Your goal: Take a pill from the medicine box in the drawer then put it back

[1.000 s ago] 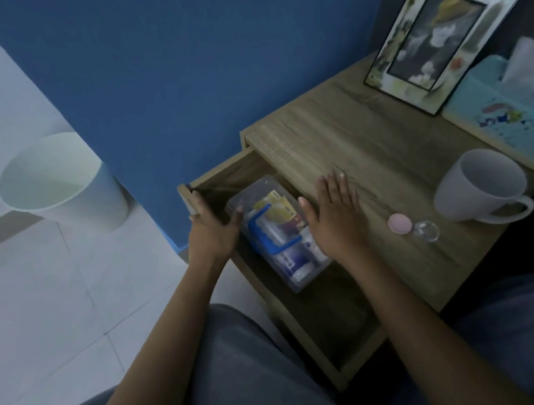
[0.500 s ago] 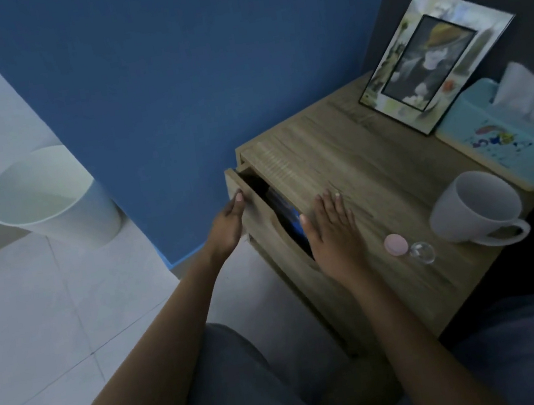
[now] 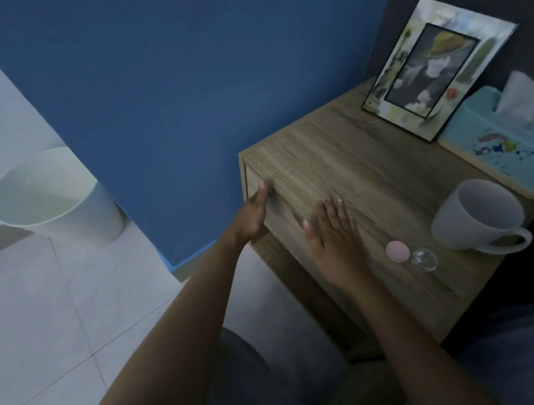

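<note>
The drawer of the wooden nightstand is pushed in flush, so the medicine box inside is hidden. My left hand presses flat against the drawer front near its top edge, fingers straight. My right hand lies palm down on the nightstand top at the front edge, fingers spread, holding nothing. Right of that hand sit a small pink round lid and a small clear container.
A grey mug, a light blue tissue box and a picture frame stand on the nightstand. A white bin is on the tiled floor to the left. A blue wall rises behind. My knees are below.
The drawer went from wide open, with the medicine box showing, to fully shut. My left hand pushed its front in; my right hand stayed on the top.
</note>
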